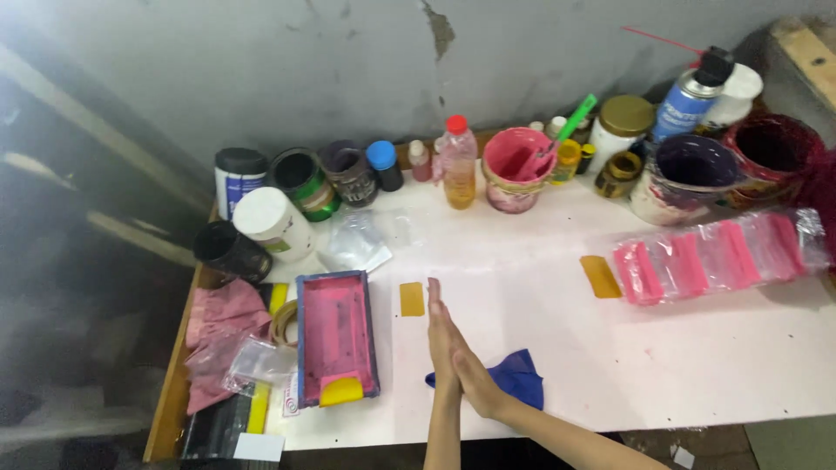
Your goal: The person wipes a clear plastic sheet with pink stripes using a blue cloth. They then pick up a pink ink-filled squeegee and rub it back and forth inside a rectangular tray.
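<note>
My left hand (438,335) and my right hand (475,381) are pressed together palm to palm above the white tabletop (540,296), fingers straight and pointing away from me. Neither hand holds anything that I can see. A crumpled blue cloth (522,376) lies on the table just right of and under my right hand. A small amber rectangle (411,298) lies just left of my fingertips. Further left sits a blue tray (336,338) filled with pink material, with a yellow scraper (341,391) at its near end.
Along the back wall stand several jars, tins, a pink-stained bucket (515,170), a plastic bottle (458,162) and a spray can (688,100). Pink bars in clear wrap (718,255) lie at the right beside another amber piece (601,277). A pink rag (222,335) and tape roll lie at the left edge.
</note>
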